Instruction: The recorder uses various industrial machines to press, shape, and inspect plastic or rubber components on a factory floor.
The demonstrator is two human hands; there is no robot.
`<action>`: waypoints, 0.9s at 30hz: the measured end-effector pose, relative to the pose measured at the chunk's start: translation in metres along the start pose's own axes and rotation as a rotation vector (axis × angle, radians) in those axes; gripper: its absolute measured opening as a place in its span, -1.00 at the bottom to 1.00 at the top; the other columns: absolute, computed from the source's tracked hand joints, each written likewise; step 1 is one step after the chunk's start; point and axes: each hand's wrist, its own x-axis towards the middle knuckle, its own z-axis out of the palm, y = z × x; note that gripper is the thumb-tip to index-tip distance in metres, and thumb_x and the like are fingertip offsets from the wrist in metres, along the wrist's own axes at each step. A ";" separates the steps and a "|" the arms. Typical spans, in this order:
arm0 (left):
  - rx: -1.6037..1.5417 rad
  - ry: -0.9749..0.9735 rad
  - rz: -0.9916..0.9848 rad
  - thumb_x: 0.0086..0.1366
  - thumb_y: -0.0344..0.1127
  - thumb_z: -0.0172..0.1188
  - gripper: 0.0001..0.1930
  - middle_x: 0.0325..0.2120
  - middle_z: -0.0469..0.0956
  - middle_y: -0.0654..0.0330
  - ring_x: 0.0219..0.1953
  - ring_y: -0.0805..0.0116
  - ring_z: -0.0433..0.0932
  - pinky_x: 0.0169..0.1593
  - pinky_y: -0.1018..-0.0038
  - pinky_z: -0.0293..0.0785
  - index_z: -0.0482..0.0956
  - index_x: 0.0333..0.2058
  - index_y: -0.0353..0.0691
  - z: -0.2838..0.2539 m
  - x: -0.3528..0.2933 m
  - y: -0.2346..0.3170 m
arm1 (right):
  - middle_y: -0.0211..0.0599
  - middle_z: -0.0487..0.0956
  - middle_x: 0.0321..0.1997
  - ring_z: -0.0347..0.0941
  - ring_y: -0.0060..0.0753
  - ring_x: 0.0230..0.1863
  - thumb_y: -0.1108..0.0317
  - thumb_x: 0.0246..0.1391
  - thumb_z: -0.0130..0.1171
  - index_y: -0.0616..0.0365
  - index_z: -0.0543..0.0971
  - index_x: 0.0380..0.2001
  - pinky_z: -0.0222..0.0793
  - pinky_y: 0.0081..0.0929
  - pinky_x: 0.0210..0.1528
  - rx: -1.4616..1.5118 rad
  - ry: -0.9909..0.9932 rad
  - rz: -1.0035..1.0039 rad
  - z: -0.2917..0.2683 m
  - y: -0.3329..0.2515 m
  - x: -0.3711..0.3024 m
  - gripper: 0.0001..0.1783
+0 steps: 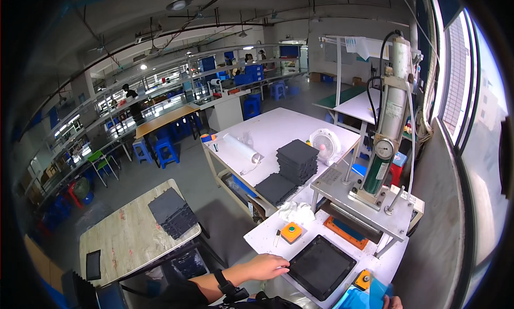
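A black rectangular panel with a thick frame [323, 267] lies on the white bench right in front of me. My left hand [267, 266] has its fingers drawn together at the panel's left edge, a dark band on the wrist. At the lower right my right hand [393, 302], partly cut off by the picture's rim, grips a translucent blue film sheet [379, 293]. More blue sheets [350, 299] lie beside it. An orange button box with a green button [291, 232] stands beyond the panel, and another yellow-orange box [364, 279] is at its right.
A press with a metal cylinder [393, 89] rises at the right over an orange plate [346, 232]. Stacked black panels [297, 162], a white fan [324, 145] and a plastic roll [241, 149] occupy the table behind. More black panels [172, 212] lie on the wooden table at left.
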 end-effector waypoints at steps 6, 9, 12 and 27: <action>-0.075 0.097 0.069 0.31 -0.09 0.00 -0.69 -0.27 0.56 0.09 -0.23 0.03 0.53 -0.18 0.23 0.44 0.52 -0.16 -0.18 -0.008 -0.002 -0.027 | -0.09 0.60 -0.42 0.50 -0.31 -0.42 0.43 0.07 0.10 0.26 0.58 -0.34 0.42 -0.40 -0.27 0.074 0.027 0.033 -0.006 0.002 0.016 -0.86; -0.178 0.077 0.046 0.33 -0.07 0.01 -0.68 -0.34 0.58 0.11 -0.29 0.14 0.55 -0.20 0.31 0.44 0.53 -0.19 -0.20 -0.012 -0.007 -0.036 | -0.03 0.61 -0.29 0.53 -0.31 -0.27 0.49 0.08 0.03 0.35 0.55 -0.16 0.43 -0.38 -0.13 0.074 0.009 0.042 -0.010 -0.003 0.023 -0.73; -0.430 -0.057 0.065 0.36 -0.11 0.01 -0.68 -0.28 0.59 0.13 -0.22 0.29 0.57 -0.15 0.43 0.46 0.54 -0.15 -0.24 -0.011 0.007 -0.044 | -0.02 0.58 -0.18 0.50 -0.29 -0.18 0.59 0.04 0.01 0.42 0.51 -0.09 0.41 -0.40 -0.04 0.323 0.076 0.006 0.006 -0.009 0.024 -0.68; -1.232 -0.390 -0.032 0.37 0.04 -0.05 -0.56 -0.40 0.57 0.08 -0.38 0.34 0.60 -0.26 0.49 0.53 0.47 -0.20 -0.30 -0.042 0.057 0.041 | -0.11 0.60 -0.30 0.56 -0.17 -0.42 0.56 -0.23 0.14 0.11 0.62 -0.24 0.48 -0.36 -0.40 0.149 0.042 -0.989 0.095 -0.235 0.038 -0.64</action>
